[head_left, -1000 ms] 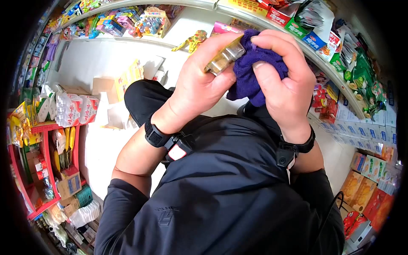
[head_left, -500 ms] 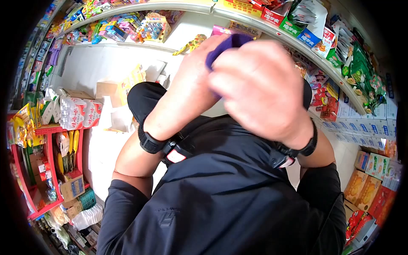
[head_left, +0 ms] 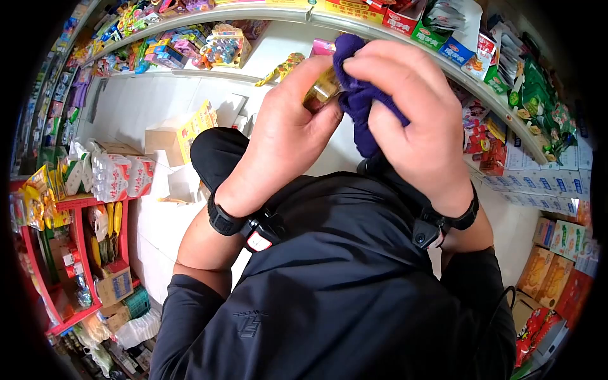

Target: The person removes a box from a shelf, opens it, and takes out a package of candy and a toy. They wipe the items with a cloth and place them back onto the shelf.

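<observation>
Between the thumb and fingers of my left hand (head_left: 288, 126) is a small clear container with yellowish contents (head_left: 323, 88); its exact kind I cannot make out. My right hand (head_left: 418, 114) grips a bunched purple cloth (head_left: 362, 104), pressed against the container's right side. Part of the cloth hangs down below the fingers. Both hands are raised in front of my chest, over my bent knees. Just beyond them is a white shelf, where a yellow patterned packet (head_left: 282, 68) lies and a pink box (head_left: 323, 47) stands.
A curved shelf edge (head_left: 278, 14) runs across the top, with snack boxes (head_left: 437, 31) at the right. On the left stands a red rack (head_left: 79, 253) with packets and a shrink-wrapped pack (head_left: 120, 176). An opened carton (head_left: 166, 142) sits on the floor. Cartons (head_left: 544, 272) are stacked at right.
My right hand, blurred before, has moved slightly right and the cloth now shows more fully, hanging lower. The container in my left hand has come into view.
</observation>
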`<action>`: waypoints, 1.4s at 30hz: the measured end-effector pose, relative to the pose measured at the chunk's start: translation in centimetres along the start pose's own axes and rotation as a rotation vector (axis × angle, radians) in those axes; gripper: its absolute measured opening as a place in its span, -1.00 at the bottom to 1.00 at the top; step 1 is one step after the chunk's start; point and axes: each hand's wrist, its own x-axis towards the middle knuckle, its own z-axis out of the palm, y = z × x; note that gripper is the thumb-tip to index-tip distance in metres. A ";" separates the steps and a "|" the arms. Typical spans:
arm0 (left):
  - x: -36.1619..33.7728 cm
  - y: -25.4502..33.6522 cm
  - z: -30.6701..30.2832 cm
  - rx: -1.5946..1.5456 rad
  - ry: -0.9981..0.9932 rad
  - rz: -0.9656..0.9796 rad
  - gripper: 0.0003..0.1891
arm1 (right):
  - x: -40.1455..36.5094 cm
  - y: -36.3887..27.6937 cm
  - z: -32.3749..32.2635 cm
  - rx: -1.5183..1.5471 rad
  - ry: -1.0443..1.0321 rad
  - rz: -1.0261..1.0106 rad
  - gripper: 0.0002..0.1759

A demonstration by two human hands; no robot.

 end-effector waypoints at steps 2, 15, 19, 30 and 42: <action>0.4 0.1 -0.1 0.069 -0.012 0.055 -0.67 | -0.1 -0.6 0.2 -0.091 -0.034 -0.077 -0.53; 0.0 0.4 0.3 0.096 -0.012 -0.026 -0.68 | -0.5 0.4 1.1 -0.217 0.030 -0.158 -0.66; 0.1 0.9 0.3 0.145 -0.008 -0.014 -0.65 | -0.7 0.8 0.6 -0.227 0.041 -0.054 -0.67; 0.0 1.8 0.4 0.147 -0.003 -0.009 -0.62 | -1.1 2.5 0.5 -0.232 0.113 -0.078 -0.69; -0.2 -1.6 1.5 -0.154 0.048 0.143 -0.58 | -3.5 0.6 2.2 0.595 0.149 0.556 -0.69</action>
